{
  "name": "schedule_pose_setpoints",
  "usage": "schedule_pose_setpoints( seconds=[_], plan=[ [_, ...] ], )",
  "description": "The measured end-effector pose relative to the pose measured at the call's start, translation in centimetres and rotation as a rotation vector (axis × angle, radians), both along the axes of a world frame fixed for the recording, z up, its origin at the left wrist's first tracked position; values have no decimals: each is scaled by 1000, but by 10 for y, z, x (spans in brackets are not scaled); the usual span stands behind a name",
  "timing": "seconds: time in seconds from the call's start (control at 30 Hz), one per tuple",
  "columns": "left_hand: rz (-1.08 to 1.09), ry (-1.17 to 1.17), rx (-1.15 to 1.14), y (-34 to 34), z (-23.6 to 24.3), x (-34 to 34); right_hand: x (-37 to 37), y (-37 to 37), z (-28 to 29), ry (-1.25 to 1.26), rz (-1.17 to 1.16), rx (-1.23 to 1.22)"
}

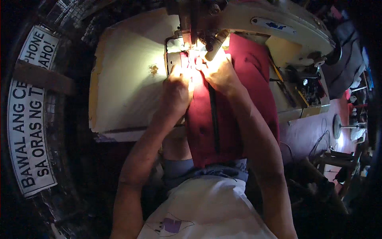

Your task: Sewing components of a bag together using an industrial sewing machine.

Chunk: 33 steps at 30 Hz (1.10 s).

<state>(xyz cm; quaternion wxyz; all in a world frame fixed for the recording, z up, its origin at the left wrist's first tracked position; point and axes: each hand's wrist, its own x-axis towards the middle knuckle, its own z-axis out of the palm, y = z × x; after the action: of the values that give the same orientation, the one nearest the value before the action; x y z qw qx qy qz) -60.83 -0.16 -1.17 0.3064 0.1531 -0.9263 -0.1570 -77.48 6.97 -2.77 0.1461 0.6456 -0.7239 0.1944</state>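
A piece of dark red fabric (254,75) lies under the head of a sewing machine (234,18) and hangs over the table's near edge onto my lap. A long black strip (215,119) runs down it. My left hand (177,85) is closed, its curled fingers gripping the fabric's left edge just before the needle area. Right of the needle, my right hand (221,73) pinches the same fabric, fingers bent. Lamp glare washes out the fingertips and the needle, so the exact stitching spot cannot be made out.
A pale, worn tabletop (131,67) spreads left of the machine. Small tools, among them a yellow-handled one (276,71), lie at the right beside a dark cluttered tray (312,89). A lettered sign (32,135) stands at far left. Cables and a stand are on the floor at right.
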Motion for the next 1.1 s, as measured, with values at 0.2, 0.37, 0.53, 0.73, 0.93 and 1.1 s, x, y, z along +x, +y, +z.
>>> schedule_pose_setpoints(
  seconds=[0.2, 0.37, 0.53, 0.73, 0.93, 1.1],
  plan=[
    [239, 10, 124, -11, -1, -13, -10, -10, -3, -183, -11, -72],
    [220, -90, 137, -17, 1, -18, -11, -15, 0, -331, 44, -153],
    [258, -51, 70, -11, 5, -17, -9, -15, 1, -564, 70, -187],
    [171, -51, 114, -9, 8, -17, -1, -17, -1, -172, -53, -290],
    [205, -42, 87, -7, 9, -15, 3, -19, 5, -219, -36, -395],
    [247, 100, 65, -5, 5, -19, 2, -17, 9, -366, -30, -372]
  ],
)
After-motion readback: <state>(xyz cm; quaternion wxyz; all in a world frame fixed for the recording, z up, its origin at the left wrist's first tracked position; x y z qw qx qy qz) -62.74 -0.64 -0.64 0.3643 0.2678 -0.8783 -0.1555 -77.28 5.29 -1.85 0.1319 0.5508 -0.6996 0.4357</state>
